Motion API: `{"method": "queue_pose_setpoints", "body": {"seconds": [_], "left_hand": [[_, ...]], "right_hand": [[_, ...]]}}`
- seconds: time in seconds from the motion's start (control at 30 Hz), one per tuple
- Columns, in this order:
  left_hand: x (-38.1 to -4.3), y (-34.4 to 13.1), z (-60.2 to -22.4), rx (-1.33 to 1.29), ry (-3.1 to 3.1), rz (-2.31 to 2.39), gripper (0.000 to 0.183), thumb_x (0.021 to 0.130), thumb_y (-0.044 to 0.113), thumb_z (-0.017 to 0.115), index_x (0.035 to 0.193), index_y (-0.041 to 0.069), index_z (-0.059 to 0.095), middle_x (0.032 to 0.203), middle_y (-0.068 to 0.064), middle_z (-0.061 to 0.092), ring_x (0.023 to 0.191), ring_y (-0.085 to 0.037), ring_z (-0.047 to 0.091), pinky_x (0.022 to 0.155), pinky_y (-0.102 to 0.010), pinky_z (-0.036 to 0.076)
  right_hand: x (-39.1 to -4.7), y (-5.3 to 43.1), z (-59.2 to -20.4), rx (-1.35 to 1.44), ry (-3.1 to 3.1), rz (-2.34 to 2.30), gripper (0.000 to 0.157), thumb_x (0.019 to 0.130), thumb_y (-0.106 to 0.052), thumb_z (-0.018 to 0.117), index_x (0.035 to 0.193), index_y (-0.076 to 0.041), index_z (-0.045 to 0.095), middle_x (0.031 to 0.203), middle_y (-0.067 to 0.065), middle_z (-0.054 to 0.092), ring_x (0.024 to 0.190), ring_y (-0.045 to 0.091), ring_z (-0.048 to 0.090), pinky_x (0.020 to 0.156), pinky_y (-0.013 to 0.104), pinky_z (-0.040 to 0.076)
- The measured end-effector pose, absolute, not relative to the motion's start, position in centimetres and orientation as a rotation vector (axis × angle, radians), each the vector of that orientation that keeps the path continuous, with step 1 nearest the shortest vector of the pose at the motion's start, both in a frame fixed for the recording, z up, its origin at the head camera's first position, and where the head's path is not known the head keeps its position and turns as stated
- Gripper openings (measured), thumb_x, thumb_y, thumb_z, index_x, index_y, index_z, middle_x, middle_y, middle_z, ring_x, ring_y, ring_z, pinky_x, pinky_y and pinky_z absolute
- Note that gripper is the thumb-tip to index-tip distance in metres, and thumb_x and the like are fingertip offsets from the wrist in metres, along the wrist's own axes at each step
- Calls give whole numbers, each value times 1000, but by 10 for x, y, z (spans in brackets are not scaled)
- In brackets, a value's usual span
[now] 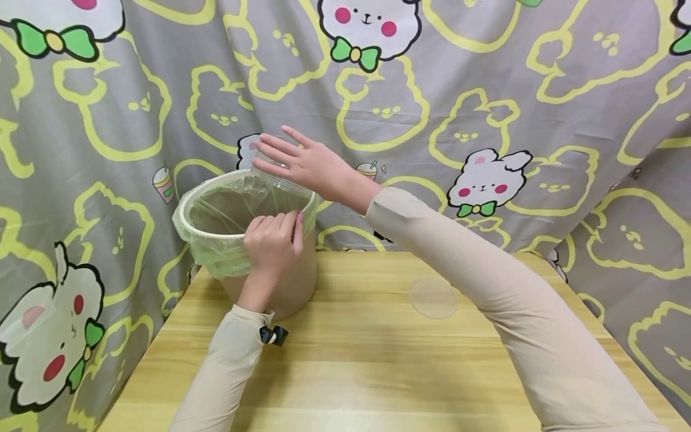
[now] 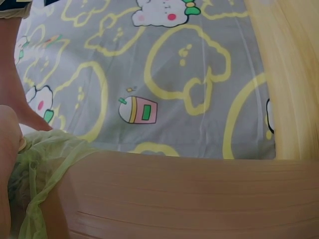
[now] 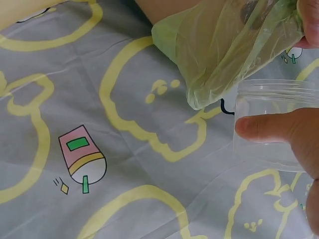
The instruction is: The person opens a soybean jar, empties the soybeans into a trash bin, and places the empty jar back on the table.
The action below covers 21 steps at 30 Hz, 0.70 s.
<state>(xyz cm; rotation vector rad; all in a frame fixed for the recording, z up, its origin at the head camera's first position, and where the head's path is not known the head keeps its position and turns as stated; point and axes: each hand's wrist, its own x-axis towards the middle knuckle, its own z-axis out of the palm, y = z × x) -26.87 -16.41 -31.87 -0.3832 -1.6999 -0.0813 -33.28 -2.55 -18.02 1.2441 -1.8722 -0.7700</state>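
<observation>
My left hand [image 1: 272, 243] grips the near rim of a beige trash bin [image 1: 299, 270], its fingers curled over the edge. A thin green bin liner [image 1: 224, 258] hangs folded over that rim. Above the bin's far right side, my right hand [image 1: 324, 171] holds a clear plastic jar [image 3: 266, 97], partly hidden behind the fingers in the head view. Its thumb lies along the jar's side in the right wrist view, just below the threaded neck. Any contents of the jar cannot be made out. A round clear lid [image 1: 433, 298] lies flat on the table.
The bin stands at the back left of a wooden table [image 1: 356, 366]. A grey curtain [image 1: 302, 102] with yellow and white cartoon animals hangs behind and along both sides. A small black object [image 1: 274, 335] sits at the left sleeve cuff.
</observation>
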Motion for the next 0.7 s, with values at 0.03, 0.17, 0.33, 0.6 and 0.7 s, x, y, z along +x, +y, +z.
{"method": "queue_pose_setpoints", "body": {"seconds": [0.03, 0.17, 0.33, 0.6, 0.7], "left_hand": [[-269, -164, -319, -384, -1697, -81, 18, 91, 15, 68, 76, 4, 69, 58, -8, 62, 51, -28, 58, 67, -39, 51], [-268, -164, -320, -384, -1698, -84, 17, 90, 14, 69, 78, 4, 69, 59, -8, 62, 52, -28, 58, 67, -39, 51], [-268, -165, -319, -382, -1708, -89, 19, 93, 15, 65, 80, 4, 71, 61, -9, 64, 53, -28, 59, 68, -39, 51], [-268, -164, -320, -383, -1713, -98, 20, 94, 15, 65, 80, 4, 71, 62, -9, 65, 53, -29, 60, 67, -39, 51], [-268, -164, -320, -384, -1714, -97, 19, 93, 15, 66, 79, 3, 71, 61, -9, 64, 53, -29, 60, 67, -39, 51]], "right_hand": [[-333, -25, -181, 1252, -1864, -762, 90, 88, 5, 61, 164, -18, 19, 172, 6, 18, 159, 23, 17, 130, 46, 14], [-334, -24, -183, 1248, -1857, -740, 88, 88, 7, 58, 164, -18, 21, 171, 6, 20, 159, 22, 19, 130, 46, 14], [-334, -21, -184, 1246, -1860, -720, 89, 87, 8, 58, 164, -18, 21, 171, 6, 21, 159, 23, 19, 130, 47, 14], [-332, -22, -184, 1231, -1862, -677, 89, 87, 8, 57, 164, -18, 20, 171, 7, 21, 159, 23, 19, 130, 45, 14], [-330, -24, -184, 1231, -1889, -647, 92, 84, 8, 60, 164, -18, 21, 171, 8, 22, 159, 23, 19, 130, 45, 13]]}}
